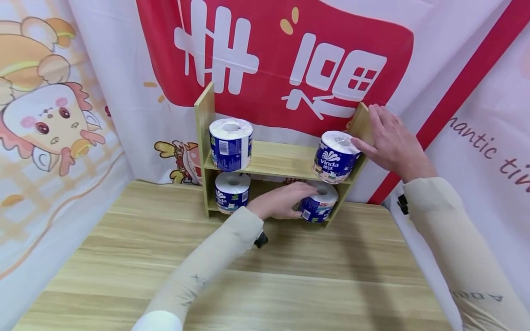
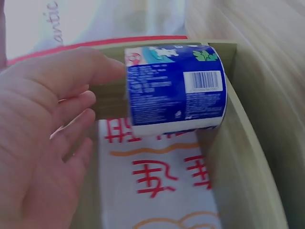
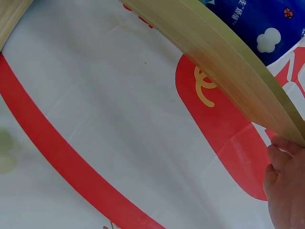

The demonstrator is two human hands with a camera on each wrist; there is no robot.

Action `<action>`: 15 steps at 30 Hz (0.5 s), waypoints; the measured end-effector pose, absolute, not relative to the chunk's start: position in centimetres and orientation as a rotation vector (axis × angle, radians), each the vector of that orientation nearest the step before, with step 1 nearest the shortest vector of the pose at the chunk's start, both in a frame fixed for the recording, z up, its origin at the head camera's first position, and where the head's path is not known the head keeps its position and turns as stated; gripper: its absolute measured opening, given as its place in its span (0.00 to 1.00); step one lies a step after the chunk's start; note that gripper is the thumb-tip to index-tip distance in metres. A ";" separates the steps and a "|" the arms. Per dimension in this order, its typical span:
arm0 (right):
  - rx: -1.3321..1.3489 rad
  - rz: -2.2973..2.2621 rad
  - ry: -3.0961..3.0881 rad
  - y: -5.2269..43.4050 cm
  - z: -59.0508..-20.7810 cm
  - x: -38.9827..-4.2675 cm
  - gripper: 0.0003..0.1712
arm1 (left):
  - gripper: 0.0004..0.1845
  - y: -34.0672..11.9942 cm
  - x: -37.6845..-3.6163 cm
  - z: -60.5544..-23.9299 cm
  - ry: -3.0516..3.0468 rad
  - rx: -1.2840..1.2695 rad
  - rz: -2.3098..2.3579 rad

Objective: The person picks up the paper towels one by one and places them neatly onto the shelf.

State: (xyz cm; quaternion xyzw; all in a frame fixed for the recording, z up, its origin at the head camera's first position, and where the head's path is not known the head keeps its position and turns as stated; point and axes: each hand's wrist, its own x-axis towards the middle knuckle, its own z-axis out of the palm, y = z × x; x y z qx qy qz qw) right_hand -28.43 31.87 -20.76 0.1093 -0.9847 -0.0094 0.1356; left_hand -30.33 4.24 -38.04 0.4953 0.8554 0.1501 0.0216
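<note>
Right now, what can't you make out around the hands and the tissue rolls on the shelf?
- Head view: the left hand covers its contact with the lower right roll, so the grip is unclear.
- Left wrist view: the roll's far side is hidden.
- Right wrist view: the right hand is cut off by the edge; the shelf's side panel is blurred.

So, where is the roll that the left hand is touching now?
In the head view, the roll stands on the lower shelf at its right end, beside the left hand and below the upper right roll.
</note>
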 end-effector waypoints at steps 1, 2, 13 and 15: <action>0.321 -0.034 -2.850 31.9 -20.7 -28.4 0.62 | 0.38 3.7 -29.9 -37.7 2.655 1.542 0.444; 0.325 -0.041 -2.848 31.9 -20.7 -28.4 0.61 | 0.39 3.1 -29.3 -37.3 2.659 1.541 0.423; 0.279 -0.006 -2.823 31.9 -20.3 -26.8 0.62 | 0.40 -5.5 -24.5 -35.8 2.826 1.544 0.276; 0.252 0.013 -2.807 32.1 -20.4 -26.2 0.62 | 0.41 -7.4 -23.9 -36.4 2.871 1.505 0.293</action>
